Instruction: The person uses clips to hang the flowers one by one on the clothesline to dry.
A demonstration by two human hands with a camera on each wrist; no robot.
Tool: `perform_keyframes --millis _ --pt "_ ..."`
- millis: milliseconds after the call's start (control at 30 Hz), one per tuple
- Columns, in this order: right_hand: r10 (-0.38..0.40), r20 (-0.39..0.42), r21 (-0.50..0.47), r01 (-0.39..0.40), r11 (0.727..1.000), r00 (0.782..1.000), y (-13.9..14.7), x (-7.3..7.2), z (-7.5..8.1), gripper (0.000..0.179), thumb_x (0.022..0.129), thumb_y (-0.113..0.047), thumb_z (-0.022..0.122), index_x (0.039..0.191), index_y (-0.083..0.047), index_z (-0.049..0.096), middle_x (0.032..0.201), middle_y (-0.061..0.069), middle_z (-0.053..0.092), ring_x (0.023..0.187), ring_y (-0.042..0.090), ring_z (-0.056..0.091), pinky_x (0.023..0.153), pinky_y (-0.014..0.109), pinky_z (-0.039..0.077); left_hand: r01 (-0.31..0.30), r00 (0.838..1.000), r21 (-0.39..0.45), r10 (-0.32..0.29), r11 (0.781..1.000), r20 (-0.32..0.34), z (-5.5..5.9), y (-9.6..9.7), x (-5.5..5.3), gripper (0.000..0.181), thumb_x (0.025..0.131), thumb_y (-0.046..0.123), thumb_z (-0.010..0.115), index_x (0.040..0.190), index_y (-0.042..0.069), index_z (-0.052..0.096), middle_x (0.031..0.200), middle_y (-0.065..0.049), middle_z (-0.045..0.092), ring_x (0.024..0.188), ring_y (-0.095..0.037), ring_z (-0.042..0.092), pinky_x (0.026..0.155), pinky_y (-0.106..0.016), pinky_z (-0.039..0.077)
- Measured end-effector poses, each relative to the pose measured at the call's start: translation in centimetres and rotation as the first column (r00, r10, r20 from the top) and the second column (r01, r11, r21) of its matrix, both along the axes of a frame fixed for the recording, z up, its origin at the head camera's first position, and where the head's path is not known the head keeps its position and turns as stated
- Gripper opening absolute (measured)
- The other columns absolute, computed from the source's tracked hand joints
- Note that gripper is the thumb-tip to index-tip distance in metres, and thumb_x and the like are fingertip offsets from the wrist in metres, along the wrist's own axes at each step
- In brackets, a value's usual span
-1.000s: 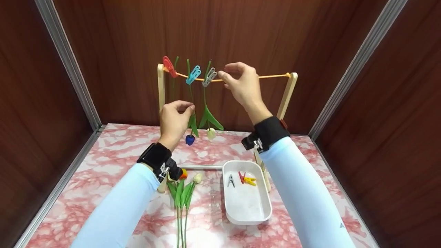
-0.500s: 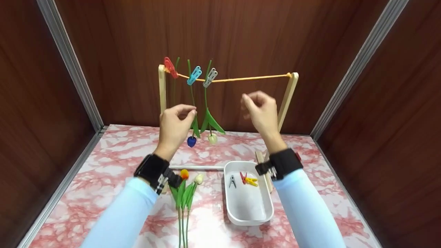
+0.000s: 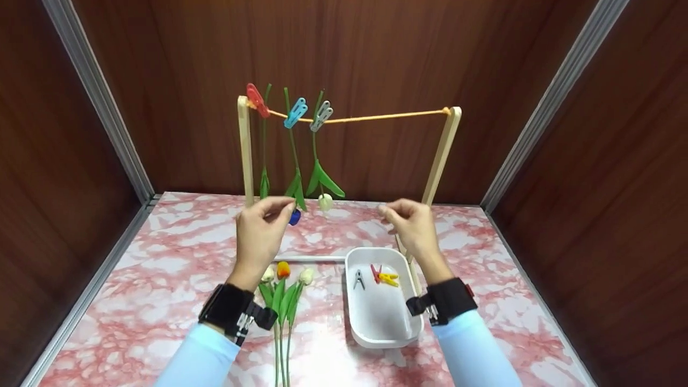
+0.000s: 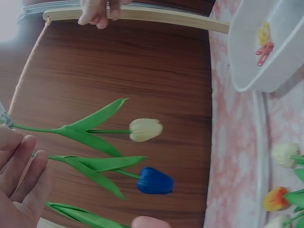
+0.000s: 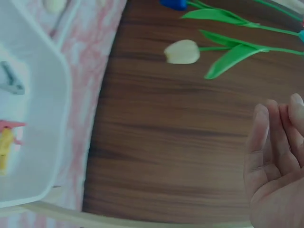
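Note:
My left hand (image 3: 260,231) is in front of the hanging blue tulip (image 3: 294,217), its fingers loosely bent and holding nothing. Above it, a blue clothespin (image 3: 296,113) clips that tulip's stem to an orange cord (image 3: 387,116). Beside it a white tulip (image 3: 325,202) hangs upside down from a grey clothespin (image 3: 322,116). A red clothespin (image 3: 258,100) holds another stem at the left; its bloom is hidden behind my left hand in the head view. My right hand (image 3: 416,228), above the white tub (image 3: 379,322), has relaxed fingers and nothing between them.
Wooden posts (image 3: 444,153) carry the cord at both ends. Inside the tub lie a grey clothespin (image 3: 359,279), a red one (image 3: 375,273) and a yellow one (image 3: 389,279). Tulips, one of them orange (image 3: 283,270), lie on the marbled table (image 3: 177,258) at front left.
My right hand has moved away from the grey clothespin and down toward the tub. My left hand has lowered beside the blue tulip. The clipped flowers stay hanging.

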State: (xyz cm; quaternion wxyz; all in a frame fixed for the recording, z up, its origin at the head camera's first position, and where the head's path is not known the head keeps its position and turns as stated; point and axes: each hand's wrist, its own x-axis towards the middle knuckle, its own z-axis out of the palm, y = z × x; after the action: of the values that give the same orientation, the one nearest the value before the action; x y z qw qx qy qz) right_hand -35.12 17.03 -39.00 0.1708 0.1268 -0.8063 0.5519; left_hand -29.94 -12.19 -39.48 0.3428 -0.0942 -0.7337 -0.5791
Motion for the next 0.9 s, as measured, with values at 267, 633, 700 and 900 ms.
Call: perform_keyframes --millis 267,633,700,900 --pt "0.035 0.161 0.058 -0.045 0.997 0.986 1.4 0.6 -4.6 0.022 0.106 -0.010 0.064 0.099 0.006 0.078 0.093 0.018 0.077 0.082 0.028 0.074 0.065 0.036 0.064 0.007 0.997 0.001 -0.007 1.000 0.081 -3.9 -0.1 1.1 0.012 0.096 0.002 0.077 0.107 -0.001 0.080 0.100 -0.013 0.079 0.092 -0.026 0.077 0.086 -0.029 0.062" --pt "0.274 0.422 0.306 -0.420 0.854 0.864 3.2 1.2 -10.0 0.011 0.098 0.001 0.065 0.100 0.008 0.073 0.087 0.018 0.071 0.079 0.025 0.068 0.060 0.030 0.057 0.068 0.970 -0.060 -0.052 0.996 0.237 -10.4 -0.5 2.7 0.017 0.092 -0.006 0.076 0.107 0.002 0.080 0.101 -0.010 0.079 0.091 -0.025 0.076 0.080 -0.027 0.062" --pt "0.264 0.415 0.335 -0.416 0.846 0.871 3.3 1.2 -10.6 0.009 0.098 0.001 0.066 0.098 0.007 0.073 0.082 0.010 0.070 0.075 0.021 0.067 0.058 0.028 0.055 0.077 0.967 -0.084 -0.054 0.993 0.248 -11.8 -0.4 3.3 0.019 0.091 -0.007 0.076 0.107 0.002 0.080 0.102 -0.010 0.079 0.092 -0.025 0.076 0.082 -0.028 0.062" --pt "0.220 0.250 0.632 -0.331 0.701 0.943 2.1 0.4 -10.9 0.006 0.085 0.006 0.071 0.083 0.000 0.072 0.073 0.000 0.067 0.068 0.016 0.061 0.066 0.033 0.056 0.130 0.934 -0.059 -0.102 0.990 0.342 -15.1 0.0 5.3 0.018 0.091 -0.008 0.076 0.106 0.002 0.080 0.103 -0.011 0.078 0.092 -0.026 0.076 0.081 -0.028 0.062"
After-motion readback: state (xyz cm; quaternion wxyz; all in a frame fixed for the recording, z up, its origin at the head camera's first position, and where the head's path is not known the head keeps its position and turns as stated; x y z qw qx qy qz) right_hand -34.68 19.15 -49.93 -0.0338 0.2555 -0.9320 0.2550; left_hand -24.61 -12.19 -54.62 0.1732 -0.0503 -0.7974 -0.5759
